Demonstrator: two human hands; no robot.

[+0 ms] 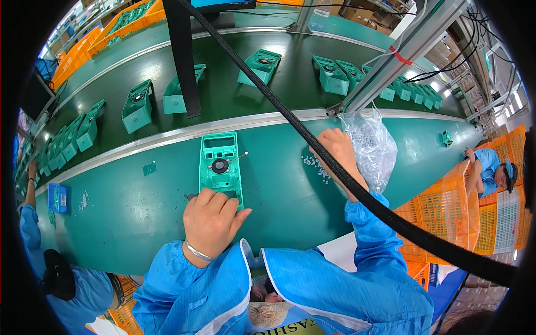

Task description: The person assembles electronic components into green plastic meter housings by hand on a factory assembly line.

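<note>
A green plastic housing (pixel 206 173) lies on the green worktable, a round black speaker (pixel 220 166) with a short wire set in its middle. My left hand (pixel 211 220), a bracelet at the wrist, is over the housing's near end. Its fingers curl down with the tips hidden, and the thumb sticks out to the right. Small dark bits (pixel 190 196) show beside its knuckles. Further right, my right hand (pixel 336 149) is closed above the table, between scattered small white parts (pixel 319 168) and a clear plastic bag (pixel 371 148) of similar parts. What its fingertips hold is hidden.
Several green housings (pixel 138 106) stand on the dark green belt (pixel 223 84) behind a metal rail. A black cable (pixel 312 139) crosses the view diagonally. At left are a blue bin (pixel 57 197) and a co-worker's arm (pixel 29 223); at right, orange crates (pixel 441 215) and another person (pixel 491 173).
</note>
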